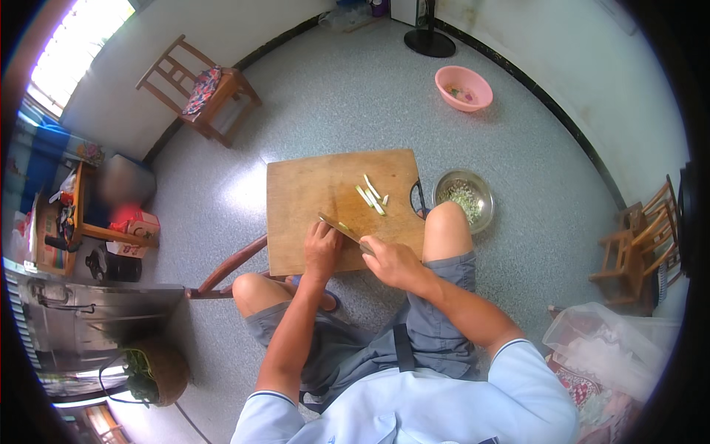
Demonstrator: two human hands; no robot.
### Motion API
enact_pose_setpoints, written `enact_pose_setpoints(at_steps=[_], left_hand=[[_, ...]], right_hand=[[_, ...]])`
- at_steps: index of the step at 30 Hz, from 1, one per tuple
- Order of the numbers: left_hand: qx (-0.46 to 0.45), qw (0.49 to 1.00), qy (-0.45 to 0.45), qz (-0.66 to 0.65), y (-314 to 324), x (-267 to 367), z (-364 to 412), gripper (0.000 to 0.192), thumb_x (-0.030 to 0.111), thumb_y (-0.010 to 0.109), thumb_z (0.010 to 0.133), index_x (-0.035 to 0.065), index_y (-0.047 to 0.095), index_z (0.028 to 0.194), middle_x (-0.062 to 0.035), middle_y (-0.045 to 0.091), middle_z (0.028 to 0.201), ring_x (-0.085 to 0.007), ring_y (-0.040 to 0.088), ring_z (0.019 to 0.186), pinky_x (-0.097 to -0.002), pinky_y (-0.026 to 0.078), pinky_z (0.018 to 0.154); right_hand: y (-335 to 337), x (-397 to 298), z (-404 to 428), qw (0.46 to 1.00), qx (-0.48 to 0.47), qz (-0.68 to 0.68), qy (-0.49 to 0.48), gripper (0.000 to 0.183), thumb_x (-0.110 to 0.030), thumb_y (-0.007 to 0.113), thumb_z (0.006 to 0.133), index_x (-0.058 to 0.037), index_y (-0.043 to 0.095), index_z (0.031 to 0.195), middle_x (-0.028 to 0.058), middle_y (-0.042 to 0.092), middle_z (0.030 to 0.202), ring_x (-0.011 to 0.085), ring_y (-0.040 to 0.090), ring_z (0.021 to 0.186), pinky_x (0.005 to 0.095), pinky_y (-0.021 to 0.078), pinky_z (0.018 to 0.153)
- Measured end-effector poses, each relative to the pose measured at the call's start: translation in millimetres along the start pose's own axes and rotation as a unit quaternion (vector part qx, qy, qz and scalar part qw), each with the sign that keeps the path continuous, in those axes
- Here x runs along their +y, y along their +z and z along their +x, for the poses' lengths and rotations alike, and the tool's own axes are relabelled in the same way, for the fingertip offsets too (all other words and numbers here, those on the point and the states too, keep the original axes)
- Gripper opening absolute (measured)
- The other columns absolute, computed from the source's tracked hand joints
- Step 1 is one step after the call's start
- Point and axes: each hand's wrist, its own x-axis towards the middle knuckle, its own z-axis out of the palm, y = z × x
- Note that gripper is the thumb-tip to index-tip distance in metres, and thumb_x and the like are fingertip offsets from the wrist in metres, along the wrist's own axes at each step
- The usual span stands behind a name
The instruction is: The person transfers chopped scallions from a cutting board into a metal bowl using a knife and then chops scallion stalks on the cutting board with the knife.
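Note:
A wooden cutting board (305,188) lies before me at knee height. In my right hand (391,262) is the handle of a knife (339,226), its blade pointing up and left across the board. My left hand (323,250) rests on the board's near part, fingers bent down against the blade; what lies under them is hidden. A small green piece (344,226) sits beside the blade. Farther up the board are several pale green vegetable strips (370,200) and a short piece (385,200). Right of the board, a metal bowl (489,202) holds chopped pale green and white bits.
A pink basin (481,91) with colourful bits stands on the floor, near a fan's black base (430,43). A wooden chair (222,91) is at upper left. Plastic-covered things (610,349) lie at lower right; a brown pot with leaves (166,372) stands at lower left.

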Motion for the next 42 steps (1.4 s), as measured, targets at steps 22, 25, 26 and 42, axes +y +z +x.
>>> enact_pose_setpoints(at_steps=[22, 25, 26, 42], left_hand=[[0.027, 1.000, 0.011, 0.001, -1.2, 2.3, 1.2, 0.016, 0.005, 0.068, 0.073, 0.0062, 0.067, 0.088, -0.0096, 0.062, 0.094, -0.0317, 0.059, 0.092, -0.0411, 0.050, 0.081], [0.012, 1.000, -0.001, 0.000, -0.3, 0.5, -0.5, 0.019, 0.005, 0.068, 0.072, 0.0057, 0.068, 0.091, -0.0103, 0.063, 0.098, -0.0328, 0.059, 0.096, -0.0415, 0.050, 0.085], [0.011, 1.000, -0.002, -0.001, -0.3, -0.4, -1.3, 0.019, 0.005, 0.068, 0.072, 0.0056, 0.068, 0.091, -0.0105, 0.063, 0.098, -0.0330, 0.059, 0.096, -0.0416, 0.050, 0.085], [0.061, 0.998, 0.011, -0.020, -4.1, 6.0, 1.4, 0.009, 0.005, 0.069, 0.076, 0.0064, 0.067, 0.084, -0.0084, 0.062, 0.085, -0.0291, 0.059, 0.081, -0.0399, 0.049, 0.072]], right_hand=[[6.6, 6.5, -0.2, 1.000, 0.006, -0.001, -0.011, 0.033, -0.023, 0.058, 0.089, -0.0048, 0.054, 0.116, 0.0247, 0.066, 0.087, 0.0430, 0.065, 0.082, 0.0524, 0.0510, 0.072], [6.3, 3.9, -0.3, 1.000, 0.006, -0.009, -0.011, 0.032, -0.023, 0.059, 0.089, -0.0050, 0.054, 0.115, 0.0245, 0.066, 0.085, 0.0428, 0.065, 0.080, 0.0529, 0.0510, 0.071], [6.4, 2.5, -0.2, 1.000, 0.010, -0.008, -0.015, 0.032, -0.023, 0.059, 0.089, -0.0051, 0.054, 0.114, 0.0244, 0.066, 0.085, 0.0428, 0.065, 0.079, 0.0532, 0.0509, 0.070], [12.1, 11.8, 11.9, 0.997, 0.062, 0.045, -0.009, 0.033, -0.026, 0.057, 0.090, -0.0027, 0.055, 0.114, 0.0267, 0.065, 0.086, 0.0456, 0.063, 0.083, 0.0533, 0.0497, 0.072]])
